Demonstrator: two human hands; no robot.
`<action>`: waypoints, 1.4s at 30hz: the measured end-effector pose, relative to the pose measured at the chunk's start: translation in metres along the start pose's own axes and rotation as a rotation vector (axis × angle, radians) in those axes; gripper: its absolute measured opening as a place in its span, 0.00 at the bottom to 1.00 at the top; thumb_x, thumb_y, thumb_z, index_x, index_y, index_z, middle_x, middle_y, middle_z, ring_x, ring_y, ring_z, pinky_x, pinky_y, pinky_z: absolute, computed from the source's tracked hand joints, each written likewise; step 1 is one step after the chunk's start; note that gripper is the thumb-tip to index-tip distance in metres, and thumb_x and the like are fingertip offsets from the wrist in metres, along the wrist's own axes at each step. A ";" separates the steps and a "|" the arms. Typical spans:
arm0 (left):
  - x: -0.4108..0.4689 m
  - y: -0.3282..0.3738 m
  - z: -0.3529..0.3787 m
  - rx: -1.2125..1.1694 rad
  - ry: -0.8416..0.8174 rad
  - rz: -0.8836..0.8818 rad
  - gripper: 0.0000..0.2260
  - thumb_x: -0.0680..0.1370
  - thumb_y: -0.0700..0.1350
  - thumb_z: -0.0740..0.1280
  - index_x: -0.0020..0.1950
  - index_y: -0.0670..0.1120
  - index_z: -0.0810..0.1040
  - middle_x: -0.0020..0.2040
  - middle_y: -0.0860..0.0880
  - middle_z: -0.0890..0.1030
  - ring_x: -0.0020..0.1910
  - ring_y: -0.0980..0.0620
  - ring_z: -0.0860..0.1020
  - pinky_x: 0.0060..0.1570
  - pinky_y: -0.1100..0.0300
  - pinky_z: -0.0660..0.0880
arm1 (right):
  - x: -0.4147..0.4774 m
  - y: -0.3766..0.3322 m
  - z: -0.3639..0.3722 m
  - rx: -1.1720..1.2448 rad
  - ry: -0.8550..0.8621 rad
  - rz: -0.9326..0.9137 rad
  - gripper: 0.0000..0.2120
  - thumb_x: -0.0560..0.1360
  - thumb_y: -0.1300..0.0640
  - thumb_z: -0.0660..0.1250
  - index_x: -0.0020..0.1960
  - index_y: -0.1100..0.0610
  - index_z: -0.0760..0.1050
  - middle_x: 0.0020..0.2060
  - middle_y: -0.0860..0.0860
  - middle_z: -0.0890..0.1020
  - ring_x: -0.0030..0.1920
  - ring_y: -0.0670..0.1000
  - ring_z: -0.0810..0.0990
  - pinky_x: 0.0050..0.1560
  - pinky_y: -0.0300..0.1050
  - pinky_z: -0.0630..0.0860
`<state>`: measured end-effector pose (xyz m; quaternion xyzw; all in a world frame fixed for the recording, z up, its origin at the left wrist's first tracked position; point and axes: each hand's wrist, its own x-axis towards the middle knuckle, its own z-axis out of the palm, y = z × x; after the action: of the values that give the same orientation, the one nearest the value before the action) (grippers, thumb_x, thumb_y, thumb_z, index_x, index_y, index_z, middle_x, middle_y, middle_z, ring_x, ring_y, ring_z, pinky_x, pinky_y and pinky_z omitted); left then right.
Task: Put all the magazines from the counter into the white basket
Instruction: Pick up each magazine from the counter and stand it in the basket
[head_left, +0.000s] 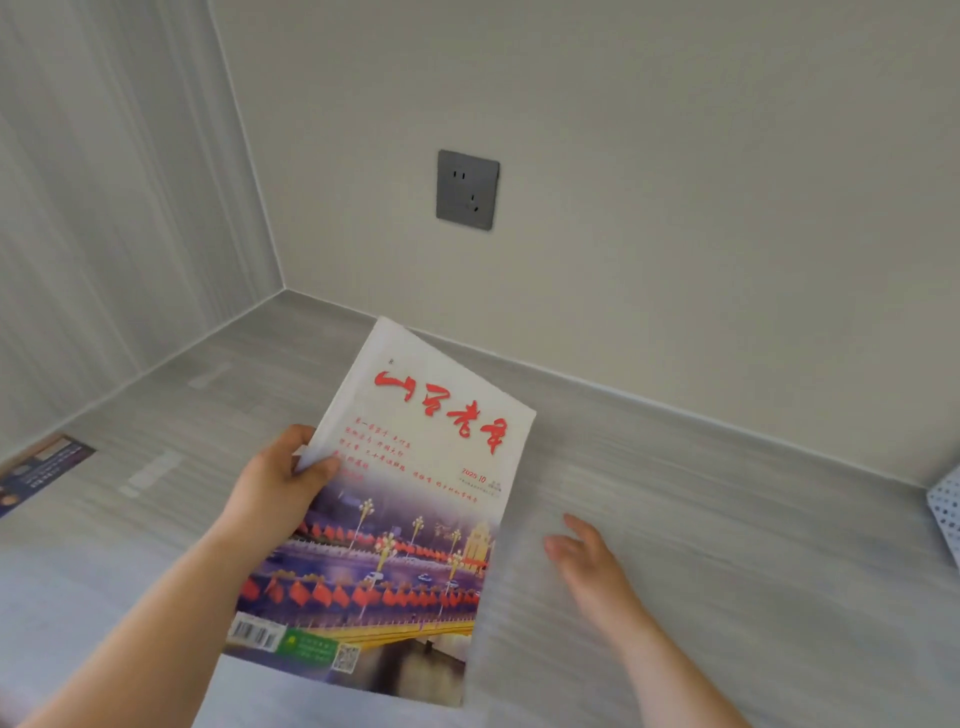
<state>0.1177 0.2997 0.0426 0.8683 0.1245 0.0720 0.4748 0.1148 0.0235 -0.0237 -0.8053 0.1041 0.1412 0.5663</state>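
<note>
The left hand pinches a magazine by its left edge, thumb on the cover and fingers curled underneath. It holds the magazine cover up, apparently lifted off the grey bench, with the long axis running away from the person and leaning a little to the right. The right hand holds nothing: its fingers are loosely spread, palm down, hovering over the bench just beside the magazine's right edge. The next move turns on the white basket, of which only a perforated corner shows at the far right edge of the view, well apart from the magazine and beyond the right hand. The carry therefore probably has to go rightward across the body, and since the right hand is nearer the basket, a handover or a two-handed carry looks plausible. A second magazine lies flat on the bench at the far left, so more than this one trip seems to remain
</note>
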 end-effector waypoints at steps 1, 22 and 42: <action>-0.003 0.010 0.006 -0.052 -0.007 0.022 0.04 0.76 0.40 0.62 0.48 0.48 0.70 0.36 0.46 0.79 0.33 0.42 0.78 0.30 0.58 0.71 | -0.003 -0.010 -0.007 0.123 -0.047 0.007 0.23 0.75 0.55 0.61 0.68 0.56 0.59 0.60 0.51 0.73 0.56 0.47 0.71 0.54 0.35 0.64; -0.090 0.254 0.297 -0.335 -0.235 0.266 0.06 0.71 0.38 0.69 0.38 0.48 0.74 0.33 0.56 0.77 0.32 0.61 0.75 0.25 0.74 0.69 | -0.081 0.022 -0.345 0.179 0.639 -0.222 0.08 0.71 0.65 0.66 0.48 0.56 0.77 0.43 0.52 0.81 0.43 0.50 0.79 0.43 0.41 0.74; -0.107 0.412 0.520 -0.194 -0.423 0.349 0.07 0.70 0.42 0.69 0.46 0.42 0.80 0.36 0.50 0.78 0.37 0.48 0.76 0.41 0.56 0.75 | -0.062 0.080 -0.575 0.291 0.957 -0.257 0.10 0.72 0.66 0.63 0.48 0.54 0.75 0.38 0.48 0.79 0.35 0.42 0.78 0.27 0.32 0.74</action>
<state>0.2026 -0.3632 0.1087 0.8229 -0.1358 -0.0185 0.5514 0.0932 -0.5446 0.1104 -0.6989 0.2701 -0.3298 0.5743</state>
